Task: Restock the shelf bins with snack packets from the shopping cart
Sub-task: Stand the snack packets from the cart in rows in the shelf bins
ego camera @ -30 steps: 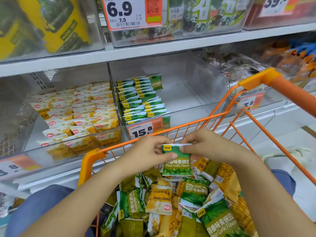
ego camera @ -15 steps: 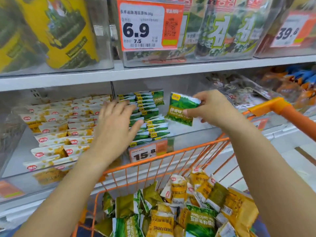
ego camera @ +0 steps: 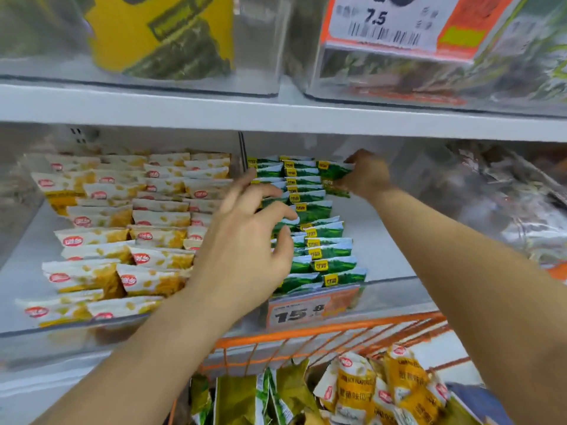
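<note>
One green packet (ego camera: 334,179) pinched by right hand (ego camera: 365,176) reaches bin (ego camera: 386,240) back; left hand (ego camera: 245,240) open on rows; cart (ego camera: 322,335) still loaded.

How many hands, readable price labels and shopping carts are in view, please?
Hands: 2, left hand and right hand, the right pinching a green packet
Readable price labels: 2, 7.5 label and 15.8 label
Shopping carts: 1, shopping cart
Total: 5

Bright, even store light; soft motion blur throughout, wide-angle bending at the edges.
</note>
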`<state>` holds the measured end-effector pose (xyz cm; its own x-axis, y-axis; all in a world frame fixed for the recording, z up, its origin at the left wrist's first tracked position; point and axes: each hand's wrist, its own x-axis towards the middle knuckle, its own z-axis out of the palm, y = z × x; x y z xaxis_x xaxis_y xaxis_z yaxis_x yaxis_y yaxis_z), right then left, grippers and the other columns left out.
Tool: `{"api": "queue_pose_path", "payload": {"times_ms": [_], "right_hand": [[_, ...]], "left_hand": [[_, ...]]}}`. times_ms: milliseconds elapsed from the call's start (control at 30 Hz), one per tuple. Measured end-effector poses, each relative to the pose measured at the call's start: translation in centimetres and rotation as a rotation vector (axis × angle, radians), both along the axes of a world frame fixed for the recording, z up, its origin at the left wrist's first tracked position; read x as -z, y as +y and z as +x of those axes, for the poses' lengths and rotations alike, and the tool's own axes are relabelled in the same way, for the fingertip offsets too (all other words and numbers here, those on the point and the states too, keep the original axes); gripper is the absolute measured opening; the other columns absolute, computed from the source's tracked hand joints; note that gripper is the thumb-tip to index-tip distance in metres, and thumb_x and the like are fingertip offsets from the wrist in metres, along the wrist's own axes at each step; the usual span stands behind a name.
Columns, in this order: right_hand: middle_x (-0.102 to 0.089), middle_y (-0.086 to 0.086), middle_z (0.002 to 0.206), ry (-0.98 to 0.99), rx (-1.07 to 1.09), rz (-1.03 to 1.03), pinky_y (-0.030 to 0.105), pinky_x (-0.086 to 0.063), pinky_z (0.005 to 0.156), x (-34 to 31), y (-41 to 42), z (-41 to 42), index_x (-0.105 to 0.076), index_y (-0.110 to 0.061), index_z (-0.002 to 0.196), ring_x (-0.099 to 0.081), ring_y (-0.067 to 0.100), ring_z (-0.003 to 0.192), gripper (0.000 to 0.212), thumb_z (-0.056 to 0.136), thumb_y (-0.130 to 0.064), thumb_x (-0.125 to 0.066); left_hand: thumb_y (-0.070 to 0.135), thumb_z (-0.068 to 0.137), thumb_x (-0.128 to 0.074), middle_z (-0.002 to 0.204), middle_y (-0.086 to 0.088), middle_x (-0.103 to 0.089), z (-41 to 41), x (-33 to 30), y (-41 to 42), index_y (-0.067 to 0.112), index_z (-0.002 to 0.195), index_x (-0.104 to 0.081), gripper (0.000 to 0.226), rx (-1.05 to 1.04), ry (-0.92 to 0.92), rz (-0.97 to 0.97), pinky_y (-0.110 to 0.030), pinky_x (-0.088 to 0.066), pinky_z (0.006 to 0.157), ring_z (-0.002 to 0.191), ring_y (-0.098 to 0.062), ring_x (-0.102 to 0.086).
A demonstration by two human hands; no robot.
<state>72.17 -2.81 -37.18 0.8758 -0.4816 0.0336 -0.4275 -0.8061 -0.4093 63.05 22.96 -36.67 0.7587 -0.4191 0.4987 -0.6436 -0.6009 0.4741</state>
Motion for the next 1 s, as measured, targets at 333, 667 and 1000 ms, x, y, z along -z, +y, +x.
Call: {"api": "queue_pose_path", "payload": {"times_ms": [333, 667, 1000], "right_hand": [[-0.064, 0.024, 0.109, -0.104, 0.138, 0.279, 0.049, -0.051, 0.088, 3.7, -0.9, 2.1, -0.061, 0.006, 0.110, -0.062, 0.039, 0.103, 0.033, 0.080, -0.006, -0.072], [-0.050, 0.017, 0.131, 0.000, 0.070, 0.170, 0.034, -0.042, 0.086, -0.2, 1.0, -1.0, -0.031, -0.002, 0.142, -0.050, 0.032, 0.118, 0.067, 0.088, -0.024, -0.066], [-0.071, -0.002, 0.068, -0.082, -0.067, 0.089, 0.034, -0.055, 0.075, -9.2, 7.1, -21.8, -0.064, -0.019, 0.068, -0.068, 0.013, 0.066, 0.023, 0.087, -0.032, -0.064]], "left_hand": [[0.024, 0.081, -0.052, 0.117, -0.002, -0.062, 0.3, 0.0, 0.0, 0.021, 0.096, -0.072, 0.025, 0.021, 0.011, 0.003, -0.023, -0.017, 0.111, 0.134, -0.026, -0.035], [0.022, 0.081, -0.055, 0.116, -0.003, -0.062, 0.4, 0.0, 0.1, 0.019, 0.095, -0.073, 0.023, 0.020, 0.014, -0.003, -0.032, -0.023, 0.109, 0.134, -0.031, -0.037], [0.047, 0.091, -0.033, 0.110, 0.009, -0.066, -8.1, -2.9, 1.1, 0.029, 0.113, -0.062, 0.041, 0.458, 0.045, 0.250, -0.035, -0.053, 0.079, 0.102, -0.015, -0.062]]}}
